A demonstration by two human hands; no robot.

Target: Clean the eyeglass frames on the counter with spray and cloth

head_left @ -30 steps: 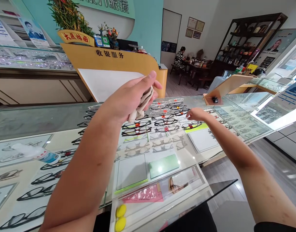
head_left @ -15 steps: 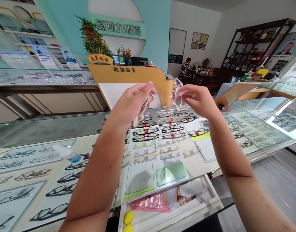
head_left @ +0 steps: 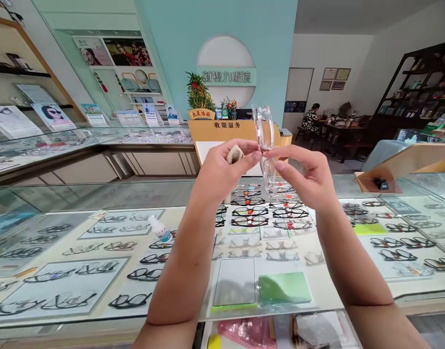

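Note:
A clear-framed pair of eyeglasses point(head_left: 265, 130) is held upright on end above the glass counter. My left hand point(head_left: 218, 169) is closed, with a beige cloth point(head_left: 234, 154) tucked in its fingers. Its thumb and fingertips also pinch the middle of the glasses. From the other side, my right hand point(head_left: 311, 175) grips the glasses between thumb and fingers. Below both hands, rows of dark-framed eyeglasses point(head_left: 250, 221) with red tags lie on the counter. A white bottle point(head_left: 160, 230) with a blue label stands to the left of my left forearm.
A green pad point(head_left: 284, 288) and a white pad point(head_left: 236, 282) lie near the front of the counter. Below them, an open drawer holds a pink packet point(head_left: 247, 332). A wooden stand point(head_left: 400, 167) is at right. Beyond the yellow cash desk point(head_left: 237, 133), a person point(head_left: 310, 120) sits.
My left hand, with the cloth, has come up to the clear eyeglasses and now pinches them too. Earlier only my right hand held them. The camera view has shifted back and left.

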